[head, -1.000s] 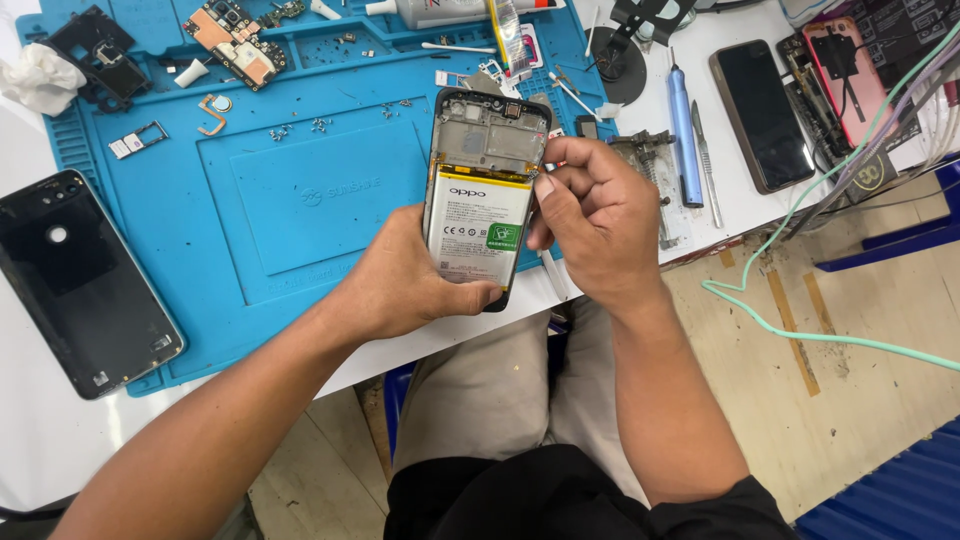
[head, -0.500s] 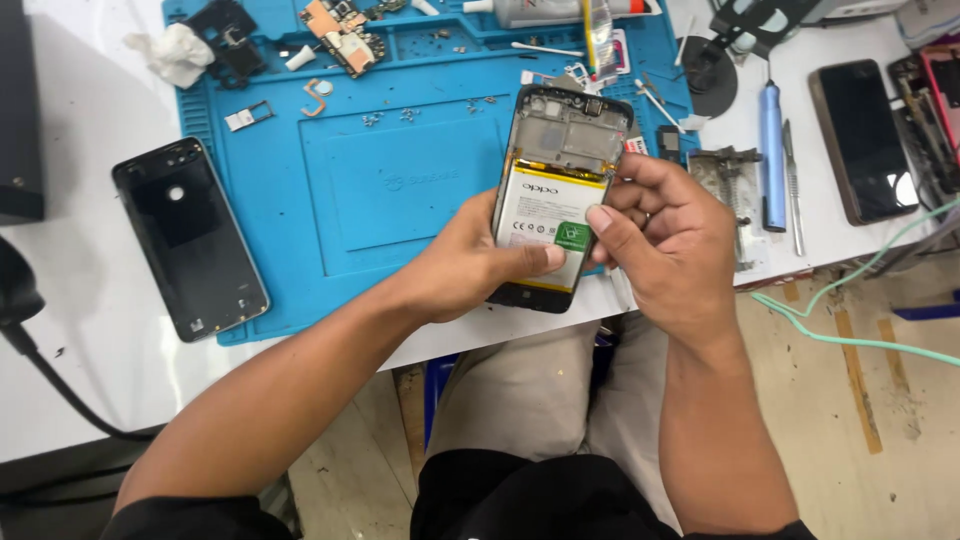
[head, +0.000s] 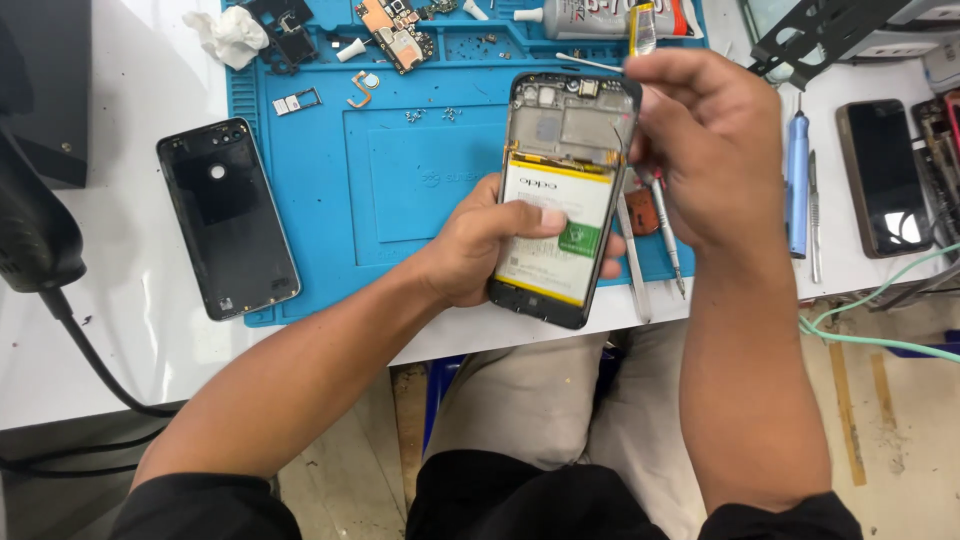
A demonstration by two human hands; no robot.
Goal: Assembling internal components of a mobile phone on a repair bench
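Opened phone (head: pixel 560 200), long axis pointing away, clamped in the left hand (head: pixel 480 250); right hand (head: pixel 700 150), fingers pinched together, at its upper right edge.

Phone repair workshop. Blue silicone repair mat (head: pixel 330 150) on white worktop (head: pixel 120 330), beyond left hand (head: pixel 478 250). Opened phone (head: pixel 560 195) with exposed battery in that hand. Detached black back cover (head: pixel 227 215) left of it. Loose circuit board (head: pixel 395 32), tiny screws beyond hands. Blue screwdriver (head: pixel 797 185), another phone (head: pixel 884 175) right of right hand (head: pixel 705 150). Glue tube (head: pixel 600 18) beyond.
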